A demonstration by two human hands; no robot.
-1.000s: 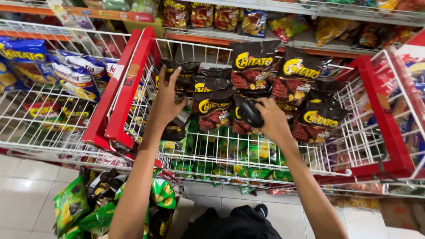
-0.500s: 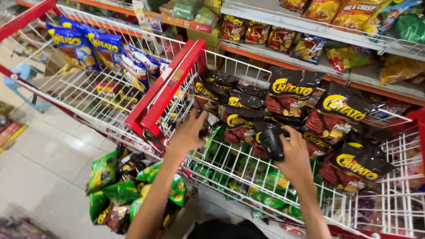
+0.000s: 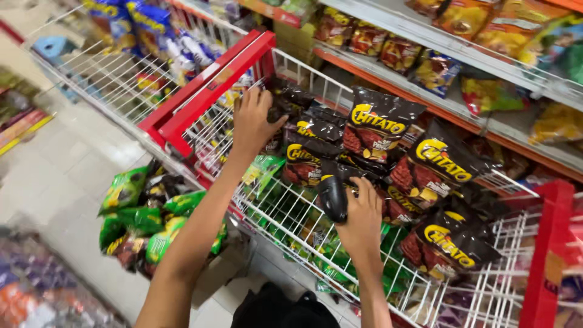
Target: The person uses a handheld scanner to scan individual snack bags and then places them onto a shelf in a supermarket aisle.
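A white wire basket with a red frame holds a row of black snack bags. My left hand reaches into the basket's left end, its fingers spread flat against the endmost black bags. My right hand is lower, at the front of the row, and grips a small black handheld device that points at the bags. Both forearms rise from the bottom of the view.
Green snack bags lie heaped on the tiled floor under the basket's left corner, and more green bags fill a lower wire tier. A second basket with blue bags stands to the left. Shelves of bags run behind.
My left hand dropped down toward the basket's front, then rose back to the left end of the black bags. My right hand with the device slid nearer me. The view swung left.
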